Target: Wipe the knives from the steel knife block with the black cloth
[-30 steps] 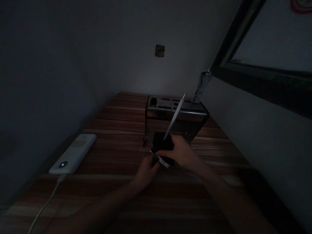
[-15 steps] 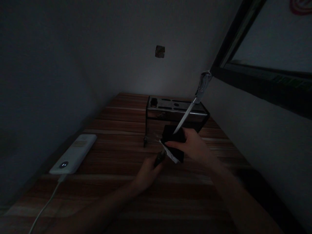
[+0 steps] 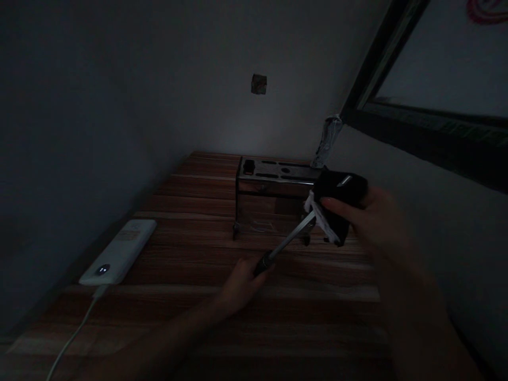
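Observation:
My left hand (image 3: 242,283) is closed around the black handle of a long, thin metal rod (image 3: 291,238) that looks like a sharpening steel. The rod slants up to the right, away from me. My right hand (image 3: 375,219) grips a folded black cloth (image 3: 339,198) with a white layer along its lower edge. The cloth is wrapped around the rod's far part, and only a short bit of tip shows beyond it. Behind the hands stands a slotted rack (image 3: 273,172) with a shiny top and clear lower part, its right end partly hidden by the cloth.
A white power bank (image 3: 123,248) with a lit display and a white cable (image 3: 75,330) lies at left on the wood-patterned table (image 3: 190,238). Walls close in at the back and both sides. A dark frame (image 3: 400,129) juts in at upper right; a grey wrapped piece (image 3: 327,142) stands beside the rack.
My right hand has slid the black cloth along the rod, up and to the right toward its tip, baring the shaft near the handle. My left hand has stayed nearly in place.

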`<state>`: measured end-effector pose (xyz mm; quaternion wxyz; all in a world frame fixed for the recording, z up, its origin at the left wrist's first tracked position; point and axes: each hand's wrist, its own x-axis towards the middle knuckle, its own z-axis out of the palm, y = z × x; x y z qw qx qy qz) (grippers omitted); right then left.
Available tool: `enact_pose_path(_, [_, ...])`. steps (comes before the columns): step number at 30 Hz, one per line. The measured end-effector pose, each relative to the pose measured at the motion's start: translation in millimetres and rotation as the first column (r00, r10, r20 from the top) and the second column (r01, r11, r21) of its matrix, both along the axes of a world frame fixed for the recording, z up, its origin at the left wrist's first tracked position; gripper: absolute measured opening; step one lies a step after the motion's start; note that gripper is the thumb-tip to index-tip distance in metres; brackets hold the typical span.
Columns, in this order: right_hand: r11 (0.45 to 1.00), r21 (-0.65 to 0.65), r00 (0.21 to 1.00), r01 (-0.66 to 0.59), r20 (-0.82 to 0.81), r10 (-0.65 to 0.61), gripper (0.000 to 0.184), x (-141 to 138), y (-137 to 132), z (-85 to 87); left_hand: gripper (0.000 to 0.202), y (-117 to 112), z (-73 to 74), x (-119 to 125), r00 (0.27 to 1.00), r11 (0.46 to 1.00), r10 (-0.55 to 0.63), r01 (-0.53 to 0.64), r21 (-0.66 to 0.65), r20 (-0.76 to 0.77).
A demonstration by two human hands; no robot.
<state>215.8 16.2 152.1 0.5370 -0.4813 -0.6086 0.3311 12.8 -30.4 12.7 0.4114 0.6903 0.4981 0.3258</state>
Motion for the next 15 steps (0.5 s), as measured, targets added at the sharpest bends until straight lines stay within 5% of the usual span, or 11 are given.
enact_pose_path(9, [0.979, 0.080, 0.944, 0.185, -0.291, -0.155, 0.025, -0.1, -1.4, 10.2, 0.024, -0.1, -4.3, -1.1, 1.000, 1.000, -0.016, 0.016, 0.019, -0.014])
enact_pose_path(15, [0.996, 0.022, 0.933, 0.090, -0.353, -0.077, 0.022, -6.2, 0.6, 9.0, 0.023, -0.9, -2.5, -0.9, 1.000, 1.000, -0.018, 0.018, 0.013, 0.003])
